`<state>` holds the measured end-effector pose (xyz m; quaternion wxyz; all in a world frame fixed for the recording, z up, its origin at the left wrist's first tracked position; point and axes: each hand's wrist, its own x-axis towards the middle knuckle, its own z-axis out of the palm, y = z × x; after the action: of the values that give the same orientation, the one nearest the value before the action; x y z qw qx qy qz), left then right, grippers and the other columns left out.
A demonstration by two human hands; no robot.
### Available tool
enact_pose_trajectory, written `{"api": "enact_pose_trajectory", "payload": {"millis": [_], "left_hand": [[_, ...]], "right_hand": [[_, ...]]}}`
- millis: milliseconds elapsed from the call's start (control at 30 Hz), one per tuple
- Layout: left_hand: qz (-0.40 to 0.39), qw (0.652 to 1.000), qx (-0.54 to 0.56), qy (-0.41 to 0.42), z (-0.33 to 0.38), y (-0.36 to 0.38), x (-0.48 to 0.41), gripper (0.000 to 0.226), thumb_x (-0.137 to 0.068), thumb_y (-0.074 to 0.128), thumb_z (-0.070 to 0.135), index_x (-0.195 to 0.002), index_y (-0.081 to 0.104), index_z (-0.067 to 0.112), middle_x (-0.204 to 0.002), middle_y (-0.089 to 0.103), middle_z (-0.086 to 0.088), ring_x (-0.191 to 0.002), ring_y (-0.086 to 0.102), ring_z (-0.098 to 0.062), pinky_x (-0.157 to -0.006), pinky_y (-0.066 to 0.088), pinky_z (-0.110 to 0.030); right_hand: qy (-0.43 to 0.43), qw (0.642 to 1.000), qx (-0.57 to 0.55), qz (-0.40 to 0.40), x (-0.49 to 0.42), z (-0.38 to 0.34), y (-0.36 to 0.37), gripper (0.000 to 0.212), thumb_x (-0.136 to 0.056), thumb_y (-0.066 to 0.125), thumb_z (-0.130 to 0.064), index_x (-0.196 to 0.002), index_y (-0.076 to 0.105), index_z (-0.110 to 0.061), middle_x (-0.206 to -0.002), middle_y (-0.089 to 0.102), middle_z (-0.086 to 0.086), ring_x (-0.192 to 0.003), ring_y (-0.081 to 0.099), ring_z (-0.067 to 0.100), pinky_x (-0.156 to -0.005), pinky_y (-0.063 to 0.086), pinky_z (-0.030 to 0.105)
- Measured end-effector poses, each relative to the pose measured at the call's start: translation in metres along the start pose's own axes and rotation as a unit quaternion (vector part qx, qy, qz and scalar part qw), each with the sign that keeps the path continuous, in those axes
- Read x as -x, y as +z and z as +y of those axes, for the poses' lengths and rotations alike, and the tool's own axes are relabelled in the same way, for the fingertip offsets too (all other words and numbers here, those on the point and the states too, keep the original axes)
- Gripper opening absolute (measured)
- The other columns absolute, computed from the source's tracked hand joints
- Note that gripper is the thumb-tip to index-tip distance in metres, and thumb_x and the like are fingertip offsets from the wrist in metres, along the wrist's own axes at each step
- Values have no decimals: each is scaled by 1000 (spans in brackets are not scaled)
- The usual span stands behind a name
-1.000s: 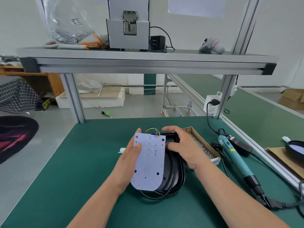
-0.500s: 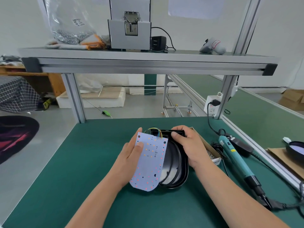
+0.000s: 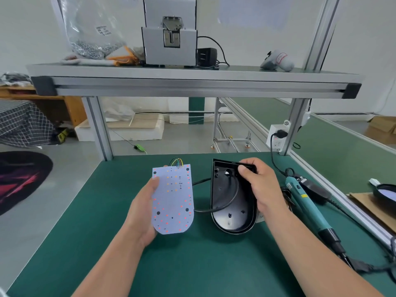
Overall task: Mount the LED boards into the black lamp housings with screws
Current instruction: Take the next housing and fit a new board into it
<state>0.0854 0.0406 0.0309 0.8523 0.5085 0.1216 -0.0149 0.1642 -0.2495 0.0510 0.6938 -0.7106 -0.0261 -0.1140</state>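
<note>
Two hands are sharing the work: the left hand (image 3: 143,211) is gripping the LED board (image 3: 172,198) by its left edge, thumb on its face. It is holding the board raised just left of the black lamp housing (image 3: 227,213), probably to leave the cavity clear. The right hand (image 3: 259,189) is grasping the housing's far right corner, fingers curled over the rim, seemingly tilting the hollow toward the board so the black cable (image 3: 200,181) joining them can be tucked in. The teal screwdriver (image 3: 306,206) is lying unused right of the housing.
</note>
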Motion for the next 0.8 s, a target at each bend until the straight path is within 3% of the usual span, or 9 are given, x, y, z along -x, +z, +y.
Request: {"api": "enact_pose_trajectory", "payload": {"millis": [100, 300, 400, 533, 667, 800], "left_hand": [[21, 999, 38, 3, 1, -3, -4, 42, -106, 51, 46, -131, 73, 20, -129, 77, -7, -112, 76, -33, -85, 60, -49], [46, 997, 53, 26, 1, -5, -5, 40, -105, 52, 40, -130, 71, 16, -126, 78, -7, -110, 76, -32, -92, 58, -51], [11, 998, 55, 14, -3, 3, -3, 41, -108, 48, 38, -131, 70, 14, -128, 77, -9, -111, 77, -30, -90, 56, -49], [-67, 997, 26, 19, -11, 12, 0, 42, -108, 50, 36, -138, 69, 13, -141, 69, -11, -129, 68, -29, -108, 48, -55], [-163, 985, -36, 36, -16, 19, 8, 49, -101, 58, 46, -141, 68, 21, -149, 64, -9, -139, 60, -29, -113, 43, -54], [-178, 976, -108, 66, -20, 25, 12, 44, -103, 54, 44, -139, 69, 24, -145, 67, -10, -137, 61, -30, -113, 47, -51]], "right_hand": [[-9, 999, 12, 44, -5, 1, -7, 13, -97, 73, -18, -96, 75, -32, -96, 78, 1, -84, 72, 17, -77, 58, 36], [-7, 995, -8, 95, -6, 1, -13, 21, -97, 71, -19, -97, 74, -40, -105, 77, 2, -92, 73, 27, -85, 63, 49], [-16, 997, 6, 70, 0, 1, -1, 20, -98, 70, -19, -99, 73, -39, -108, 75, 0, -103, 71, 32, -90, 62, 51], [-23, 999, -1, 40, 13, 2, 17, 22, -99, 68, -17, -102, 74, -38, -105, 76, -4, -102, 72, 27, -86, 63, 44], [-23, 999, -34, 25, 21, 6, 32, 25, -99, 66, -10, -101, 74, -34, -105, 76, -1, -96, 70, 18, -87, 57, 37], [-3, 996, -79, 31, 21, 5, 38, 28, -100, 62, -5, -101, 75, -30, -109, 76, 2, -97, 70, 17, -92, 55, 39]]}}
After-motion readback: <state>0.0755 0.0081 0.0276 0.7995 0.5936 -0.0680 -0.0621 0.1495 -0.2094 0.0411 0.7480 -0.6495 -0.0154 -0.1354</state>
